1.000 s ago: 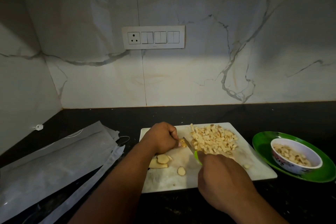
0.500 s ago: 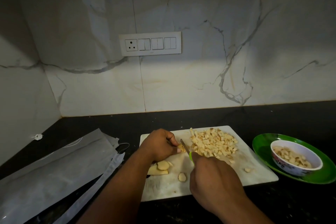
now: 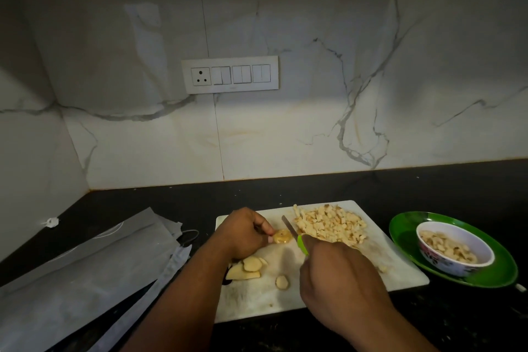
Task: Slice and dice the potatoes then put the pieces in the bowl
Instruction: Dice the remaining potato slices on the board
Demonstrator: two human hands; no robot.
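since a second ago the knife has lifted off the slice and tilted, its blade tip now pointing toward the far edge of the cutting board. left hand fingertips curl down and pinch one potato slice flat against the board near its middle; the right hand wraps round the green handle, fingers hidden under the knuckles.

that slice looks light, firm and wet, so i judge it slippery; best held at its left rim, fingertips tucked back from the blade.

counted: one slice being cut, one small round alone near the board's near edge, and a little stack of uncut slices below the left wrist, about three, though overlap hides the true number. one heap of diced pieces sits at the far right corner, too many to count. one bowl, partly filled, stands on one green plate off the board's right edge.
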